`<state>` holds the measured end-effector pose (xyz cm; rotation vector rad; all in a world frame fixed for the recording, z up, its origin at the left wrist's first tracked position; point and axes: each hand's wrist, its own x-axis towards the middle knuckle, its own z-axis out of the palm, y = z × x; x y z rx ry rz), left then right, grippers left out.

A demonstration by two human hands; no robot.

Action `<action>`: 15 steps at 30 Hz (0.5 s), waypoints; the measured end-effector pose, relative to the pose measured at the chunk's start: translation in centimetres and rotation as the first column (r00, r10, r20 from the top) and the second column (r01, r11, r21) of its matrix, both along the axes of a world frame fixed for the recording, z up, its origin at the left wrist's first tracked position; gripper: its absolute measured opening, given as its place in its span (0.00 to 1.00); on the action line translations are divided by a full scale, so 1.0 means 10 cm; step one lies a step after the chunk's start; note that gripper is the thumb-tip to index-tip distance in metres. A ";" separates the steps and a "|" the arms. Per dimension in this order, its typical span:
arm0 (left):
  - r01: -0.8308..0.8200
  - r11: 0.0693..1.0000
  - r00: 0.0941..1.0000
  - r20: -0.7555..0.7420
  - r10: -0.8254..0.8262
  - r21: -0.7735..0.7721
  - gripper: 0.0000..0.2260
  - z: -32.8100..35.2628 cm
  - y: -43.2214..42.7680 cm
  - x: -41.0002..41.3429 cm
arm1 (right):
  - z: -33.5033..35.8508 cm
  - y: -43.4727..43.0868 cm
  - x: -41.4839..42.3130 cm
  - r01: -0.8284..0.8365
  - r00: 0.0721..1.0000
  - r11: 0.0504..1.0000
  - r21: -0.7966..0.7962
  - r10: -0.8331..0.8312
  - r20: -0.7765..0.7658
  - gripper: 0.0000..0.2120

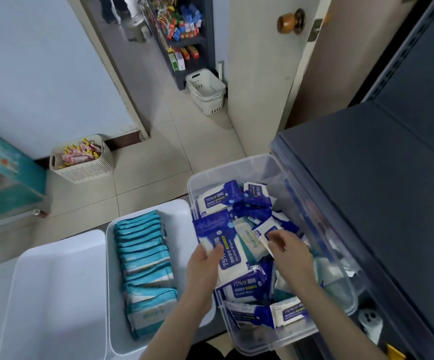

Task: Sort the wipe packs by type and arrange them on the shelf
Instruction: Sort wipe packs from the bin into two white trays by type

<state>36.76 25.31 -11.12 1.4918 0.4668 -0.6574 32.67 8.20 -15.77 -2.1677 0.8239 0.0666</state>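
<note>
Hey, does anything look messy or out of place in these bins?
Only the clear bin: its blue alcohol packs lie jumbled at all angles, with a pale teal pack mixed among them. The teal packs in the white bin stand in a neat row. Nothing looks spilled or torn.

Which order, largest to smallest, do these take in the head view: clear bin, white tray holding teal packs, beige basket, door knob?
1. clear bin
2. teal-pack tray
3. beige basket
4. door knob
The last two are farther away, so real size is unsure.
</note>
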 end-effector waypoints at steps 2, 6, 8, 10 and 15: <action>-0.015 0.999 1.000 -0.001 0.015 0.034 0.06 -0.01 0.02 0.01 | -0.20 -0.12 0.03 -0.152 0.984 0.967 -0.207 0.129 -0.123 0.17; -0.013 0.998 1.000 -0.016 0.014 0.065 0.07 -0.04 0.06 0.03 | -0.49 -0.14 0.05 -0.324 0.941 0.861 -0.391 0.248 -0.231 0.21; 0.020 0.997 0.999 -0.035 -0.018 0.078 0.07 -0.05 0.08 0.03 | -0.47 -0.14 0.07 -0.278 0.959 0.863 -0.421 0.221 -0.178 0.14; 0.057 0.995 0.997 -0.059 -0.052 0.082 0.07 -0.06 0.11 0.03 | -0.40 -0.16 0.08 -0.185 0.981 0.890 -0.416 0.191 -0.026 0.10; 0.137 0.990 0.978 -0.165 -0.129 0.036 0.16 -0.02 0.09 0.02 | 0.00 -0.04 -0.02 -0.291 0.758 0.957 0.004 0.228 0.611 0.11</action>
